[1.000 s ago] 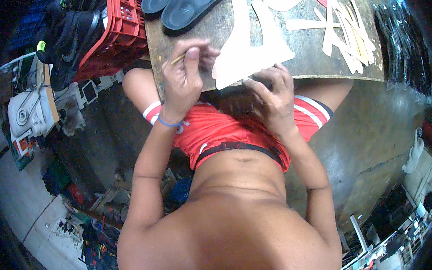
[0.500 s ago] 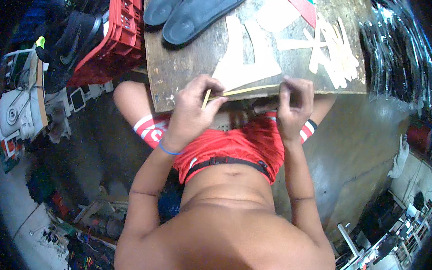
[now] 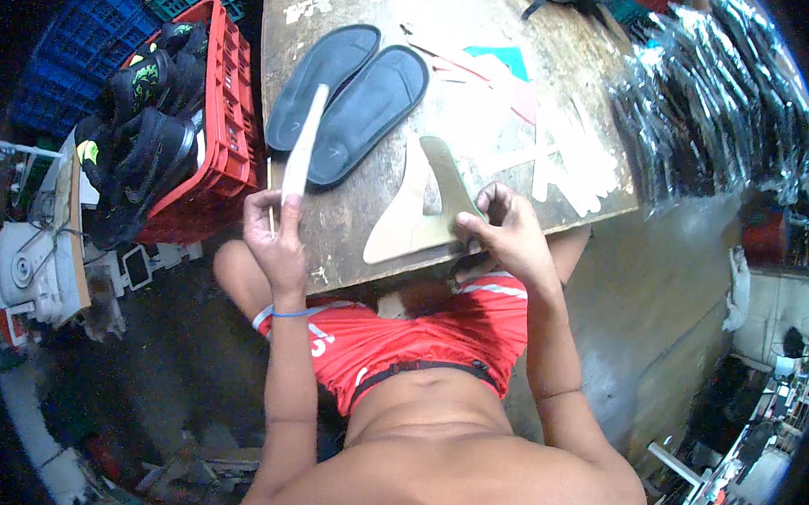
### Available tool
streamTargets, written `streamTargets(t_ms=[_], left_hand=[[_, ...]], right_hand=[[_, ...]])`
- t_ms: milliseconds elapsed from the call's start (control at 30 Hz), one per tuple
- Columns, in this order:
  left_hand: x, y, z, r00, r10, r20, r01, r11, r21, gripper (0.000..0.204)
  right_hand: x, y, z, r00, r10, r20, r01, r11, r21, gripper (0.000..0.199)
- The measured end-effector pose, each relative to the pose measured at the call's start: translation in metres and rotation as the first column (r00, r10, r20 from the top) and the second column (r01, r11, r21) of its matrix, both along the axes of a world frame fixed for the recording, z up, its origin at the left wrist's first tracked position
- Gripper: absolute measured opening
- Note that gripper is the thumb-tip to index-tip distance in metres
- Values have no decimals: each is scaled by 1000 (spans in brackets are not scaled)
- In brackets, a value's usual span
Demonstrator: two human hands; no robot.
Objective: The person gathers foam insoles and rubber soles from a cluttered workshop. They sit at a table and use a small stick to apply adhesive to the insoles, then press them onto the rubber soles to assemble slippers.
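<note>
My left hand [image 3: 277,241] is closed on a pale tapered strip [image 3: 304,147], which rises from the fingers across the dark shoe soles. A thin yellowish sliver [image 3: 273,198] also shows at those fingers. At the table's near edge, my right hand [image 3: 513,233] pinches the right side of a cream V-shaped cut-out piece [image 3: 415,233], whose right arm appears lifted. Behind these lies a pair of black soles [image 3: 361,113], side by side. Right of the cut-out, several pale strips [image 3: 565,160] lie in a loose pile, washed out by glare.
The worn wooden table [image 3: 330,269] carries red and teal scraps [image 3: 501,61] farther back. Left of it stands a red crate [image 3: 223,142] with black shoes [image 3: 145,147] in and around it. Shiny black plastic-wrapped items [image 3: 718,113] hang or stack along the right side.
The narrow yellowish strip no longer stretches between my hands. My left hand has moved left and holds up a pale strip; my right hand now pinches the cut-out. The view has shifted, showing more table.
</note>
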State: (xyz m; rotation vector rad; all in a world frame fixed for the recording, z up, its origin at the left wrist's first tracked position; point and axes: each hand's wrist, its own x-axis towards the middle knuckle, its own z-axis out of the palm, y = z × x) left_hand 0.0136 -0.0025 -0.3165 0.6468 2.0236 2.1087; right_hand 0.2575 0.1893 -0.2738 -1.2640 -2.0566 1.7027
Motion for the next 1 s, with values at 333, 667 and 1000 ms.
streamTargets(t_ms=[333, 667, 1000], left_hand=[[0, 6, 4, 996, -89, 22, 89, 995, 35, 14], [-6, 4, -9, 998, -67, 22, 65, 997, 51, 14], [-3, 6, 0, 995, -77, 69, 68, 990, 120, 15]], right_hand=[[-50, 173, 33, 984, -123, -129, 159, 933, 322, 50], [-75, 233, -30, 936, -257, 242, 126, 884, 450, 35], [-38, 181, 96, 840, -122, -529, 529, 403, 747, 11]])
